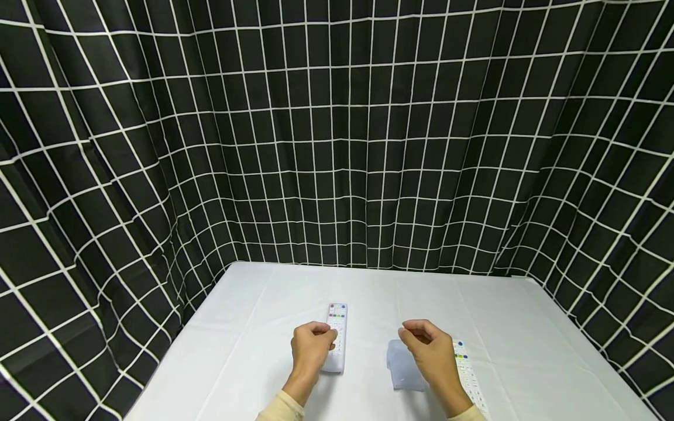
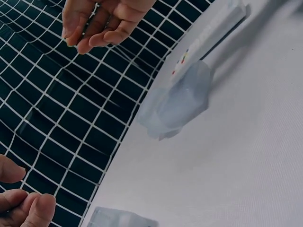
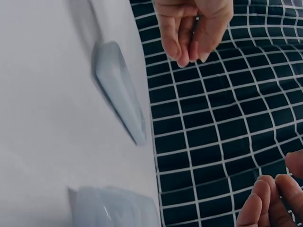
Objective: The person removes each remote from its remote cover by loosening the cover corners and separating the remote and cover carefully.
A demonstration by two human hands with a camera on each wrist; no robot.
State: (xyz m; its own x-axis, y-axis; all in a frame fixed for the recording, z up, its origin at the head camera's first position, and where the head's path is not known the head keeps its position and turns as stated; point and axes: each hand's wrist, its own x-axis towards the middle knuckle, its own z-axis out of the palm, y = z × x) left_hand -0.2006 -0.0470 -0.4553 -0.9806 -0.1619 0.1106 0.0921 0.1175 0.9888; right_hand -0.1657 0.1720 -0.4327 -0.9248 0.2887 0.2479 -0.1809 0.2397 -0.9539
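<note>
A white remote control (image 1: 338, 327) in a pale see-through cover lies lengthwise on the table, its coloured buttons facing up. My left hand (image 1: 310, 349) is over its left edge in the head view, fingers loosely bent. In the left wrist view, that hand's thumb and fingers (image 2: 41, 208) are apart, with nothing between them. My right hand (image 1: 433, 355) hangs over a pale bluish, translucent cover (image 1: 404, 369), partly hiding it. It is empty too, thumb and fingers (image 3: 263, 191) loosely curled. Beside the cover lies a second white remote (image 1: 468, 374), partly behind the right hand and forearm.
The white-covered table (image 1: 253, 339) reaches back to a black curtain (image 1: 347, 146) with a white grid, which also hangs along both sides. The table's far edge (image 1: 368, 268) runs along the curtain's foot.
</note>
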